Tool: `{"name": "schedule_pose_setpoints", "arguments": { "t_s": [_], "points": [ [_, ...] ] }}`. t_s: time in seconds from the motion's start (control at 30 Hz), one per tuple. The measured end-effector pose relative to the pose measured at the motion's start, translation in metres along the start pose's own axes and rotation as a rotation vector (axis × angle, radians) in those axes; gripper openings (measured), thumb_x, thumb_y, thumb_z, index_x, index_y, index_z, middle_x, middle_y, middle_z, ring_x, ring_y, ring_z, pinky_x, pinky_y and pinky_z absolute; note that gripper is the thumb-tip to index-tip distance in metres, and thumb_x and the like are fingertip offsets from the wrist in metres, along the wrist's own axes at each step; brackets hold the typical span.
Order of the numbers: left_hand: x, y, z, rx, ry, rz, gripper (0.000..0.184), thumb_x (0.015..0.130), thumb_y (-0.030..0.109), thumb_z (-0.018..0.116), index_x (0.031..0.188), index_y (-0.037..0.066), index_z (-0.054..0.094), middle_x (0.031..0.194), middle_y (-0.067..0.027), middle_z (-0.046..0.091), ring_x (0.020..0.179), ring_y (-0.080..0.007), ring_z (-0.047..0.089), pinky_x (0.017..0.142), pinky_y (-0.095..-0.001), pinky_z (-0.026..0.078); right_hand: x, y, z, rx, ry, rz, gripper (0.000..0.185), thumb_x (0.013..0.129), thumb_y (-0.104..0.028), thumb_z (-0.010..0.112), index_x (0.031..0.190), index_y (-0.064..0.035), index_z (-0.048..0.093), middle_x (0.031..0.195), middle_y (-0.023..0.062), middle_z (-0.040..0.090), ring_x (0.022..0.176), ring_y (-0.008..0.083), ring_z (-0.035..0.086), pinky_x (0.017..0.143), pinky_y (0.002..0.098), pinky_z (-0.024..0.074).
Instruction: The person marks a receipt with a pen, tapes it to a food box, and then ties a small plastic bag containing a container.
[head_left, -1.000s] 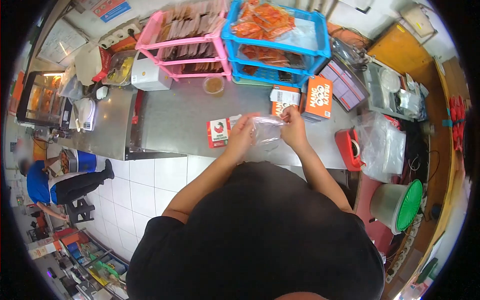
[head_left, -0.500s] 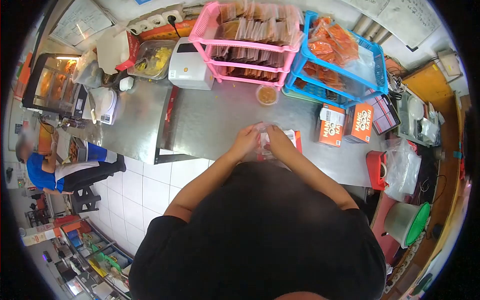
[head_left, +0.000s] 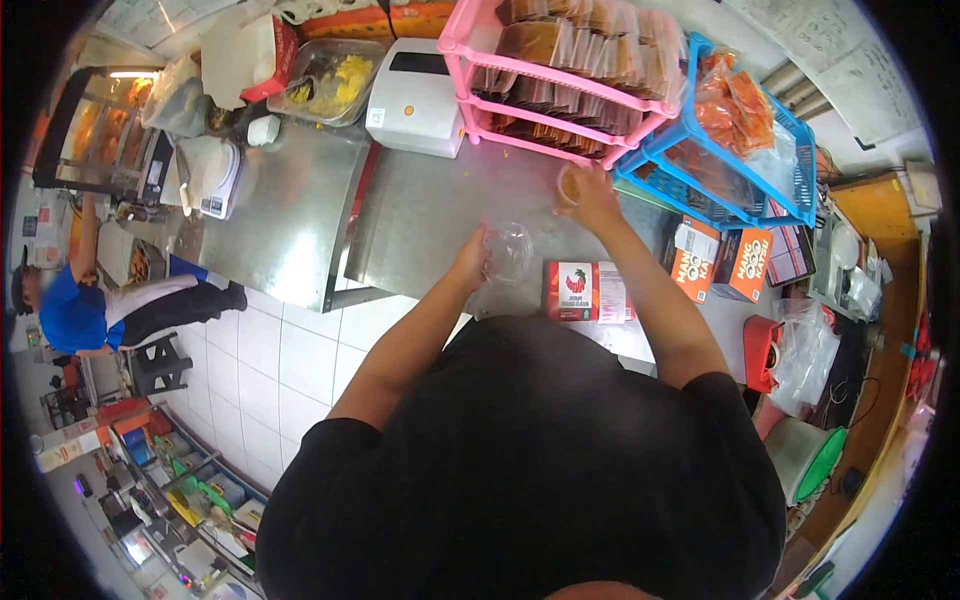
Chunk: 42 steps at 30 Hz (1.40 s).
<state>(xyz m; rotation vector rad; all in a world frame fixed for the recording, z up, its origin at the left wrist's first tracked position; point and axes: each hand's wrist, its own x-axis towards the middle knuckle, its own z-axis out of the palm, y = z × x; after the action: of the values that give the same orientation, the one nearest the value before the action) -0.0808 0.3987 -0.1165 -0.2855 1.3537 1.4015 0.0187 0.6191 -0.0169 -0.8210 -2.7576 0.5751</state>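
Note:
My left hand (head_left: 472,260) is closed on the edge of a clear plastic bag (head_left: 511,253), which bulges to a roundish shape over the metal table (head_left: 410,210). Farther back, my right hand (head_left: 596,203) has its fingers around a small clear tub (head_left: 569,187) with brownish contents. The hand covers part of that tub. Between my forearms, close to my body, a red and white printed packet (head_left: 573,291) lies flat on the table.
Behind the tub stands a pink rack (head_left: 560,80) full of sachets. A blue rack (head_left: 735,185) with orange packets adjoins it. Two orange boxes (head_left: 742,265) stand at right. A white machine (head_left: 412,100) is at back left. A co-worker (head_left: 75,310) in blue is far left.
My hands have moved apart. The right one let go of the plastic bag and reached back to the tub; the left keeps the bag. The red packet is now uncovered, and the view has shifted.

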Motion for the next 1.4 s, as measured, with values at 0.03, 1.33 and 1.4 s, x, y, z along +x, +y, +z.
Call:
{"name": "schedule_pose_setpoints", "arguments": {
  "t_s": [0.03,1.33,1.4],
  "points": [
    [-0.002,0.002,-0.001,-0.01,-0.031,-0.006,0.062,0.084,0.064,0.038,0.115,0.013,0.055,0.05,0.0032,0.029,0.042,-0.0102,0.03,0.04,-0.026,0.025,0.007,0.012,0.013,-0.007,-0.063,0.029,0.064,0.056,-0.019,0.078,0.114,-0.0138,0.05,0.115,0.0187,0.041,0.107,0.038,0.043,0.091,0.0435,0.0397],
    [-0.02,0.039,-0.029,0.446,0.092,0.57,0.012,0.078,0.015,0.054,0.081,0.005,0.059,0.078,-0.0048,0.057,0.076,-0.0179,0.054,0.07,-0.0282,0.041,-0.114,-0.041,0.06,0.527,-0.482,0.308,0.034,0.074,-0.003,0.06,0.1,-0.0015,0.038,0.075,0.0148,0.057,0.05,0.0239,0.06,0.042,0.0335,0.048],
    [-0.023,0.036,-0.03,0.036,0.007,0.5,0.012,0.079,0.015,0.051,0.077,0.006,0.058,0.074,-0.0029,0.056,0.07,-0.0151,0.053,0.066,-0.0262,0.04,-0.114,-0.047,0.036,0.424,-0.258,0.022,0.028,0.07,-0.003,0.062,0.092,-0.0002,0.046,0.07,0.013,0.056,0.061,0.025,0.062,0.052,0.034,0.048]
  ]
}}
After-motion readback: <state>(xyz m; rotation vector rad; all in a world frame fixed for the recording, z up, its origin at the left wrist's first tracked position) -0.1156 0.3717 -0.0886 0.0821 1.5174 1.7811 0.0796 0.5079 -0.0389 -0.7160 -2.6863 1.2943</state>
